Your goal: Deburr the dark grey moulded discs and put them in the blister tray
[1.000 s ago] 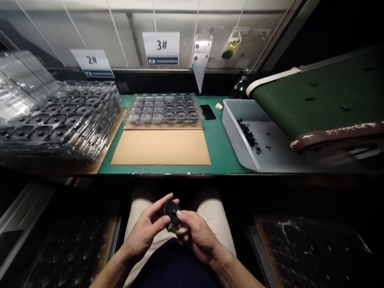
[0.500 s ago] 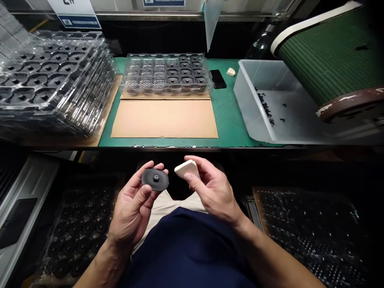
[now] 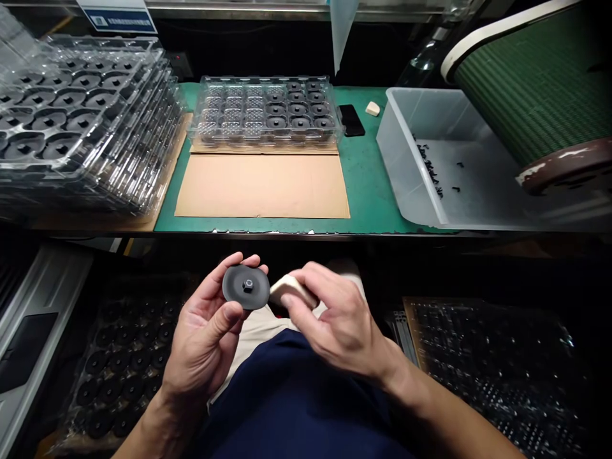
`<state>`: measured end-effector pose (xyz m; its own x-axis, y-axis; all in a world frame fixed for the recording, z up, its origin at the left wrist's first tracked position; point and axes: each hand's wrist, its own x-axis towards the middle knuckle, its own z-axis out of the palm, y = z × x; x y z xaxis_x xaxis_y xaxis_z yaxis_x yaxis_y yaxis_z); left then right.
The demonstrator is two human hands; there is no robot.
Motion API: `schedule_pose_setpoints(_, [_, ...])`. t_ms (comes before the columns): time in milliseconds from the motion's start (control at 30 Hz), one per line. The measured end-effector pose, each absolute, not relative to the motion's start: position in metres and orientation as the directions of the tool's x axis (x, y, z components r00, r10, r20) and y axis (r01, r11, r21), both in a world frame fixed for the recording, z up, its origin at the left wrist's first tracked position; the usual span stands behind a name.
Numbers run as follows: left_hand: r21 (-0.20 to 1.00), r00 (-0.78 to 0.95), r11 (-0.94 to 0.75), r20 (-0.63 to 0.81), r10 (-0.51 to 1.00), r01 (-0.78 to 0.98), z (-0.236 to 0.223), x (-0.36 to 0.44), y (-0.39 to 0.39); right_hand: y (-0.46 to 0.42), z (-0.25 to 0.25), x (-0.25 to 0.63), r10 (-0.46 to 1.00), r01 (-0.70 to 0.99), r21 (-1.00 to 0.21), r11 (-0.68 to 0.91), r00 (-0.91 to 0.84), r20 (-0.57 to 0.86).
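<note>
A round black disc [image 3: 234,290] with a small raised hub lies face up in my left hand [image 3: 205,331], its rim pinched between thumb and fingers. My right hand [image 3: 339,312] is closed round a cream-coloured sponge-like block [image 3: 292,287]. The block's tip is at the disc's right edge; whether it touches cannot be told. Both hands are over my lap, just in front of the table edge. Beyond them on the table, a clear blister tray [image 3: 234,132] has similar black discs in its right-hand pockets.
Stacked trays of discs [image 3: 129,146] stand at the left. Flat cardboard [image 3: 262,185] lies on the green table [image 3: 370,185]. A phone [image 3: 352,120], another cream block [image 3: 372,109] and a plastic bin [image 3: 414,172] with small black bits are on the right, beneath a green conveyor belt [image 3: 549,83].
My right hand has turned and moved the cream block left and slightly down, up to the disc's edge. The disc is tilted a little more towards me. The view has shifted slightly.
</note>
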<state>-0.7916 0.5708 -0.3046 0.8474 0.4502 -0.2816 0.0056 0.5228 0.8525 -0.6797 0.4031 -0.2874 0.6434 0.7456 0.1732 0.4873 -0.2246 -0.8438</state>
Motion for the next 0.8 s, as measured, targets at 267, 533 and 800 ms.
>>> schedule_pose_setpoints(267, [0.852, 0.891, 0.512, -0.142, 0.431, -0.112, -0.294, -0.786, 0.572, 0.402, -0.280, -0.679, 0.706, 0.445, -0.886, -0.129, 0.669, 0.234])
schedule_pose_setpoints(533, [0.836, 0.911, 0.545, -0.177, 0.374, -0.061, -0.300, -0.790, 0.570, 0.403, -0.283, -0.678, 0.729, 0.417, -0.898, -0.140, 0.657, 0.191])
schedule_pose_setpoints(800, [0.848, 0.904, 0.523, -0.158, 0.396, -0.081, -0.290, -0.784, 0.576, 0.403, -0.288, -0.674, 0.719, 0.297, -0.938, -0.179, 0.690, 0.081])
